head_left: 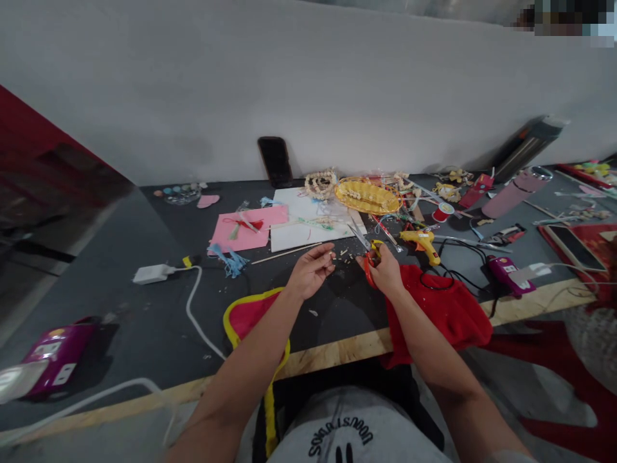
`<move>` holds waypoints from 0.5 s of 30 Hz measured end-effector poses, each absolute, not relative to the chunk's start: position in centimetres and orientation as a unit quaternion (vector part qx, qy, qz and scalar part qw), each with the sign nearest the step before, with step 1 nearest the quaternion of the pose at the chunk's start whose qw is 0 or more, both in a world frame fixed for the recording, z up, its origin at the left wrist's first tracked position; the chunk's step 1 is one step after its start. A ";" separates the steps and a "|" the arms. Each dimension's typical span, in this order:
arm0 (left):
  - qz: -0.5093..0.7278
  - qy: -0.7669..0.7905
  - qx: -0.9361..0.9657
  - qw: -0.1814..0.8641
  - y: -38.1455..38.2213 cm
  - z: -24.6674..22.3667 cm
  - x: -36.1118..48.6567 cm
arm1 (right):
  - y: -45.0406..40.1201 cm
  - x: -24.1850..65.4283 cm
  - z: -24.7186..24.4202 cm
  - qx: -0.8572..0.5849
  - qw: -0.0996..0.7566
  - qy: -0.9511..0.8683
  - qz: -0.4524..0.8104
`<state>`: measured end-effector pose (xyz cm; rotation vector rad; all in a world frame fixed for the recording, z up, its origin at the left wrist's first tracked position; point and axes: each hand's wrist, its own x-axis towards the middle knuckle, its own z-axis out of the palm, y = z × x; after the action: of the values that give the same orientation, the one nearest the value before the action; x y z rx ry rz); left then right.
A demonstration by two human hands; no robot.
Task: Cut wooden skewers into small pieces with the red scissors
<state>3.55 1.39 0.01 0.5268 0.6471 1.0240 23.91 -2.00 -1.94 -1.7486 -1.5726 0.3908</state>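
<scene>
My left hand (311, 271) is closed in a pinch over the dark table, with something small and pale at its fingertips that I cannot make out. A pair of scissors (360, 236) with red and yellow handles is in my right hand (387, 271). The blades point up and left, away from my left hand. Between and beyond the hands lie small pale bits (344, 256) scattered on the table. A thin wooden stick (284, 254) rests just past my left hand. White paper (313, 238) lies behind the hands, with green and pale strands on it.
Beyond the scissors stands a yellow woven basket (369, 204). A yellow glue gun (421, 245) and a red cloth (443, 305) are at the right. Left are pink paper (231, 233), blue tassels (229, 260) and a white cable (191, 305). A phone (275, 162) leans on the wall.
</scene>
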 end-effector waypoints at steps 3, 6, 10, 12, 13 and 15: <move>0.476 0.301 0.240 0.791 1.5 0.0 3.5 | -1.7 24.6 -1.6 -0.695 0.334 -0.626 0.117; 0.477 0.298 0.239 0.791 1.7 0.0 3.4 | -1.9 25.6 -0.9 -0.712 0.284 -0.638 0.075; 0.474 0.284 0.240 0.798 1.7 0.0 3.2 | -2.9 27.0 -0.1 -0.723 0.194 -0.662 0.040; 0.469 0.273 0.237 0.806 1.7 0.0 3.1 | -3.5 27.5 0.2 -0.727 0.148 -0.670 0.035; 0.465 0.269 0.236 0.810 1.7 0.1 3.1 | -3.7 27.6 0.2 -0.729 0.127 -0.672 0.033; 0.458 0.259 0.233 0.818 1.7 0.1 3.0 | -4.0 27.8 0.5 -0.731 0.087 -0.676 0.032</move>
<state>2.98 1.74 0.07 0.4973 0.5529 0.9760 27.75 -4.04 0.46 -2.1781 -2.0136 0.0953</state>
